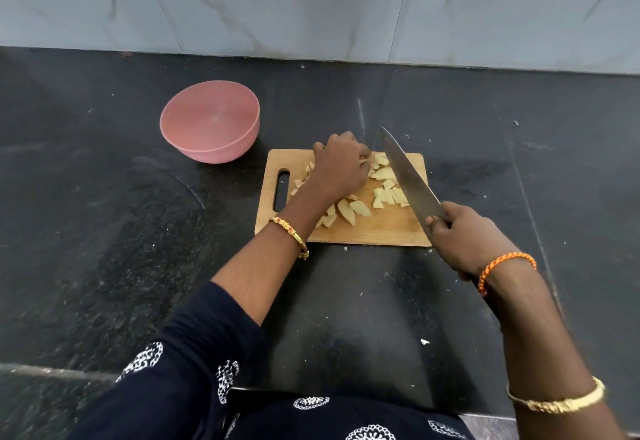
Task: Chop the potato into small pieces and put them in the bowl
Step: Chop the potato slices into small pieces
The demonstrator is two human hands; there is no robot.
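Several pale potato pieces (384, 193) lie scattered over a wooden cutting board (381, 231) with a handle slot at its left end. My left hand (337, 166) is curled over the pieces at the board's far side, gripping some under its fingers. A large knife (408, 176) slants across the board's right side, tip pointing away. My right hand (467, 238) grips its handle just off the board's right front corner. A pink bowl (187, 134) stands to the far left of the board, with nothing visible inside it.
The black stone counter (104, 231) runs on all sides of the board, with small potato scraps near the front. A grey marble wall (311, 3) closes the back. The counter's front edge sits against my dark patterned clothing.
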